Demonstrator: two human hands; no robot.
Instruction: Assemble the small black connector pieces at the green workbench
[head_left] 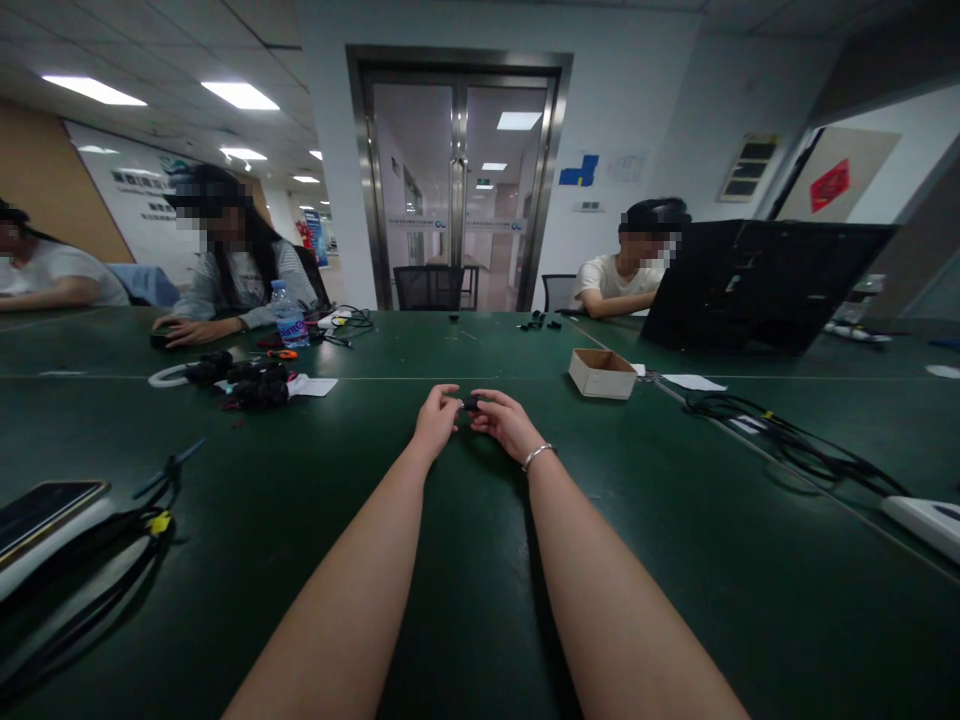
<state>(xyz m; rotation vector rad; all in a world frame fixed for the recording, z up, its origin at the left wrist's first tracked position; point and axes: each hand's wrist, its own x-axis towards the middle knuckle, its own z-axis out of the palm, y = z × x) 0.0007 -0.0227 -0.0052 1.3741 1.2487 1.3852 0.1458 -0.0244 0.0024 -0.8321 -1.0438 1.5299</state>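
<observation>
A small black piece [471,404] is held up between my two hands over the green table [480,560]. My right hand [507,420], with a silver bracelet at the wrist, pinches it between thumb and fingers. At the piece's left end, my left hand [437,422] is closed with thumb and fingertips against it. The piece's exact kind is too small to make out. Beyond my right hand stands a small open cardboard box [602,380]; its contents are hidden.
Black cables [795,440] lie at the right, near a large black monitor [765,285]. At the left are a black bundle [255,380], a water bottle [289,318] and a phone [49,515]. Small black pieces [536,321] lie farther back. Several people sit around.
</observation>
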